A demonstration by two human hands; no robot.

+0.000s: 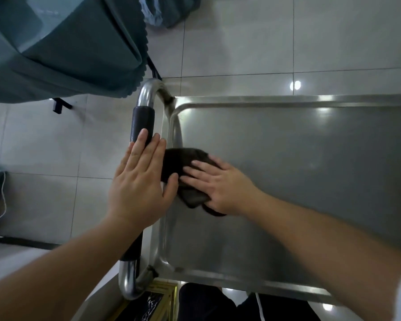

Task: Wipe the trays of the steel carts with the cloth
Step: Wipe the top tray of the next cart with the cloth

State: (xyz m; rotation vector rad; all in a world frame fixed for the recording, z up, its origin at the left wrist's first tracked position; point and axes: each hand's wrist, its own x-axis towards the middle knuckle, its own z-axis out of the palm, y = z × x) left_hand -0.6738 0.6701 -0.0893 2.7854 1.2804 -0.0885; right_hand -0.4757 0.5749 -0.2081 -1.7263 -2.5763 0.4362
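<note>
The right hand [220, 188] lies flat with fingers spread, pressing down on a dark cloth [183, 167] that is bunched against the near-left wall of the steel tray [287, 158]. The cloth shows past the fingertips and under the palm, with a loose edge trailing out just below the hand. Beside it, the left hand [140, 184] is open too, fingers straight and close together, palm down over the cart handle [142, 126]; its thumb touches the cloth's edge, and its fingertips rest on the handle's black grip. Whether the palm bears on the bar or only hovers cannot be told. The handle is a bent steel tube running along the tray's short side, just left of both hands, joined to the tray at both corners. The tray stretches away to the right of the hands, bare and shiny, with ceiling lights mirrored on its rim. Beyond the left hand, a teal drape [63, 47] hangs over black legs on the pale tiled floor [287, 38]. Left of the arms a white cord [3, 200] trails on the tiles.
</note>
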